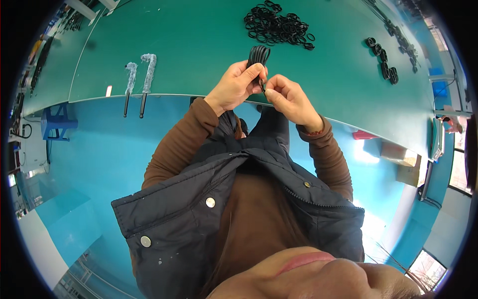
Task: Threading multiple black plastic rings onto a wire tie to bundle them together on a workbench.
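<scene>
Working over the green table (209, 40), w/ the loose pile of black rings (278, 24) just beyond your hands. Left hand (234, 84) fingers pinch a bunch of rings (258, 54) upright; right hand (289, 97) fingertips pinch one ring at its base. Loosen grip & the bunch prob. fans out, drops off the table edge.

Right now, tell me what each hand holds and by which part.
The left hand pinches a bunch of black rubber rings at its lower end, the loops sticking up. The right hand has its fingertips on the same lower end; its exact grip is hidden.
</scene>
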Action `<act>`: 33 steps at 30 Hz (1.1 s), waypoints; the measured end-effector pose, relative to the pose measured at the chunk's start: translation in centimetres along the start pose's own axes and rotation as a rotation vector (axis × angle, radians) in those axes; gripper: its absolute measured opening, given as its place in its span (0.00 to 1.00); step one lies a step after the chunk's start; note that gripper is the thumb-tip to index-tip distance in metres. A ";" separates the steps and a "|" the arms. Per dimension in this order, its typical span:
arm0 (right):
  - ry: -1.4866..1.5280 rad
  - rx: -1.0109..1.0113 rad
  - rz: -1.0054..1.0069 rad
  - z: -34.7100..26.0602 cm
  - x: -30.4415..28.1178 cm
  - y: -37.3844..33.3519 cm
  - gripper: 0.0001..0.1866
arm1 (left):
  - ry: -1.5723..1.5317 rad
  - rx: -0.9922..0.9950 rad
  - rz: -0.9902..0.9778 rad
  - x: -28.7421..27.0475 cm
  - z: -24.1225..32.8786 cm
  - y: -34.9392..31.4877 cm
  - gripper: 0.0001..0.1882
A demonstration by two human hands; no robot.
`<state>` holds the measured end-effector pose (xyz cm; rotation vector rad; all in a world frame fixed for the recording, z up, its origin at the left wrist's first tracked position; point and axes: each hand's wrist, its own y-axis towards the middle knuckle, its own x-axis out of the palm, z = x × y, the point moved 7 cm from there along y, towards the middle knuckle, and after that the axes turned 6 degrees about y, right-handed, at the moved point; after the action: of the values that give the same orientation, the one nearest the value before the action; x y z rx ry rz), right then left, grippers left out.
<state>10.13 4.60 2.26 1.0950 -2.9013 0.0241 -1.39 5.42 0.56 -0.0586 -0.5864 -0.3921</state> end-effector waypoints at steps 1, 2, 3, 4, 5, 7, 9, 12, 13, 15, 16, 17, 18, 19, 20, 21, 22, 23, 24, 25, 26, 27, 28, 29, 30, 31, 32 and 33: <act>-0.055 0.004 -0.018 -0.1 0.0 0.0 0.06 | -0.012 -0.008 0.019 -0.1 0.0 -0.1 0.12; -0.057 0.008 -0.022 -0.4 -0.1 -0.1 0.06 | -0.017 -0.005 0.022 -0.2 0.1 -0.1 0.12; -0.180 0.052 -0.047 -0.5 -0.1 -0.2 0.06 | -0.019 -0.034 0.011 -0.4 0.0 -0.1 0.12; -0.301 0.096 -0.071 -0.5 -0.2 -0.5 0.06 | -0.020 -0.063 -0.001 -0.5 -0.1 -0.2 0.12; -0.303 0.096 -0.072 -0.6 -0.3 -0.7 0.06 | -0.021 -0.061 0.000 -0.7 -0.2 -0.4 0.12; 0.007 0.130 -0.161 -0.8 0.2 -1.2 0.12 | -0.004 -0.068 -0.006 -1.2 -0.8 -0.8 0.12; 0.131 0.123 -0.115 -1.1 0.3 -1.4 0.16 | 0.051 -0.090 -0.006 -0.9 -1.1 -1.0 0.11; 0.170 0.069 -0.019 -2.0 -0.8 -1.2 0.25 | 0.217 -0.096 0.000 -1.5 -1.1 -0.9 0.11; -0.130 0.052 0.076 -2.4 -2.0 -1.1 0.26 | 0.324 -0.080 0.004 -1.7 -0.9 -0.9 0.10; -0.541 0.026 0.183 -2.8 -4.1 -0.9 0.33 | 0.471 -0.093 -0.039 -1.4 -0.7 -1.0 0.10; -0.539 0.026 0.189 -2.7 -4.6 -0.7 0.33 | 0.617 -0.103 -0.080 -1.0 -0.7 -1.0 0.10; -0.721 -0.067 0.109 -3.8 -3.9 -0.3 0.35 | 0.672 -0.109 -0.119 -0.4 -0.6 -1.1 0.10; -0.902 -0.160 0.026 -4.9 -3.0 -0.2 0.37 | 0.670 -0.111 -0.124 0.0 -0.4 -0.9 0.10; -0.964 -0.201 -0.018 -5.6 -2.3 -0.1 0.37 | 0.771 -0.104 -0.198 0.8 -0.3 -0.8 0.10; -0.963 -0.199 -0.014 -6.2 -1.9 0.2 0.37 | 0.873 -0.097 -0.270 1.4 -0.5 -0.8 0.10; -1.134 -0.202 -0.105 -6.4 -0.8 0.6 0.35 | 0.848 -0.105 -0.304 1.8 -0.8 -1.0 0.09; -1.304 -0.204 -0.198 -6.4 0.1 1.0 0.33 | 0.850 -0.109 -0.307 1.9 -0.8 -1.0 0.09; -1.318 -0.116 -0.288 -6.1 0.5 1.5 0.28 | 0.857 -0.111 -0.340 2.5 -0.6 -0.9 0.09; -1.319 -0.112 -0.278 -5.9 0.0 1.8 0.28 | 0.864 -0.113 -0.373 2.9 -0.6 -0.9 0.09; -1.132 -0.084 -0.289 -5.3 -0.6 2.1 0.27 | 0.865 -0.114 -0.382 2.9 -0.5 -1.0 0.09; -0.944 -0.059 -0.298 -4.4 -1.2 2.5 0.26 | 0.738 -0.145 -0.347 2.3 -0.3 -1.1 0.09; -0.647 -0.173 -0.340 -4.6 -1.1 2.7 0.25 | 0.611 -0.177 -0.312 2.0 -0.2 -1.3 0.09; -0.647 -0.173 -0.331 -4.0 -1.4 2.2 0.25 | 0.612 -0.179 -0.319 2.2 -0.3 -1.5 0.09; -0.352 0.040 -0.289 -2.9 -1.5 2.0 0.24 | 0.430 -0.173 -0.289 2.2 -0.2 -1.8 0.09; -0.055 0.250 -0.242 -1.6 -1.3 1.4 0.23 | 0.249 -0.166 -0.258 2.1 -0.1 -2.0 0.10; 0.113 0.287 -0.171 -0.9 -1.2 1.0 0.22 | 0.249 -0.167 -0.253 1.8 -0.2 -2.1 0.10; 0.116 0.287 -0.168 -0.1 -1.2 0.6 0.22 | 0.120 -0.095 -0.217 1.4 0.4 -2.1 0.10; 0.231 0.313 -0.121 0.8 -1.5 0.1 0.21 | -0.009 -0.024 -0.179 1.0 0.9 -2.1 0.10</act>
<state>11.12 5.67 1.39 1.2141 -2.6778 0.5769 -1.87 3.31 1.81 -0.0304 -0.5974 -0.5732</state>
